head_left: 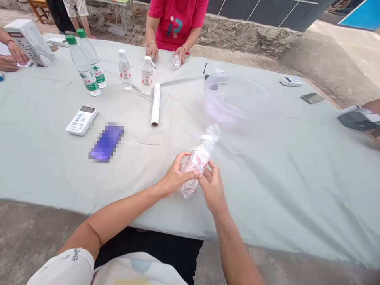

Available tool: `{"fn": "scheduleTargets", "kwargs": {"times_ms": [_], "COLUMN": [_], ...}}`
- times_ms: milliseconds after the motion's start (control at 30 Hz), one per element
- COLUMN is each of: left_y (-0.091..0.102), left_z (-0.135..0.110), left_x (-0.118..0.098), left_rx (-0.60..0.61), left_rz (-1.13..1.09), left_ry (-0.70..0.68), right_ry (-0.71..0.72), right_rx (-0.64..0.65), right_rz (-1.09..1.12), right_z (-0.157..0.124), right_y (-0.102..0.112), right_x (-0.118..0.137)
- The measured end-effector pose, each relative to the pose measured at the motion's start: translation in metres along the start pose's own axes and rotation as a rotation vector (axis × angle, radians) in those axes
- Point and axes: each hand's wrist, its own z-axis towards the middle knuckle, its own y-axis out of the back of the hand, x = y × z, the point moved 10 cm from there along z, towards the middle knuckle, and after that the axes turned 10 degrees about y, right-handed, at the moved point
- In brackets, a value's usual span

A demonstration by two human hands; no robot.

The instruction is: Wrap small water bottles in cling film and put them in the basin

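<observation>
In front of me, close to the table's near side, a small clear water bottle (200, 157) with a white cap and a pink-and-white label lies tilted between my hands. Crinkled clear plastic film (214, 132) surrounds it and sticks out beyond the cap. My left hand (175, 176) grips the bottle from the left, thumb across the film. From the right, my right hand (213, 188) holds the lower part, its thumb close to the left thumb. Fingers behind the bottle are partly hidden.
A white roll (156, 105), a power bank (82, 120) and a pixelated purple phone-shaped object (107, 142) lie ahead and left. Several bottles stand behind them, including a green-capped one (86, 75). A clear round ring-like object (237, 114) lies right. A co-worker opposite (178, 23) handles another bottle.
</observation>
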Motion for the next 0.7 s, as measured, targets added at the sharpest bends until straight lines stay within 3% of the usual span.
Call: {"fn": "scheduleTargets", "kwargs": {"times_ms": [100,167,267,333,400,500,567,700], "left_y": [0.043,0.068,0.083,0.082,0.079,0.077,0.08,0.091], "left_z": [-0.014,-0.02,-0.027,-0.029,-0.029,-0.027,-0.025,-0.022], "left_x": [-0.023,-0.033,-0.042,-0.044,-0.041,-0.037,-0.037,-0.039], "left_rx": [-0.105,-0.17,-0.156,-0.095,-0.024,0.028,0.008,-0.093], "left_rz": [0.111,0.214,0.312,0.326,0.288,0.172,0.104,-0.032], "left_ry": [-0.077,-0.116,-0.181,-0.199,-0.181,-0.148,-0.167,-0.227], "right_ry": [0.21,0.385,0.611,0.562,0.395,0.232,0.23,0.281], "right_rx": [-0.061,-0.152,-0.115,-0.027,0.026,0.047,0.028,-0.044], "right_rz": [-0.255,-0.281,-0.223,-0.145,0.039,0.337,0.423,0.474], "right_z": [0.028,0.047,0.075,0.096,0.11,0.111,0.105,0.095], "right_y": [0.01,0.019,0.01,-0.003,-0.017,-0.039,-0.05,-0.061], "right_x": [0.045,0.077,0.106,0.095,0.067,0.038,0.038,0.062]}}
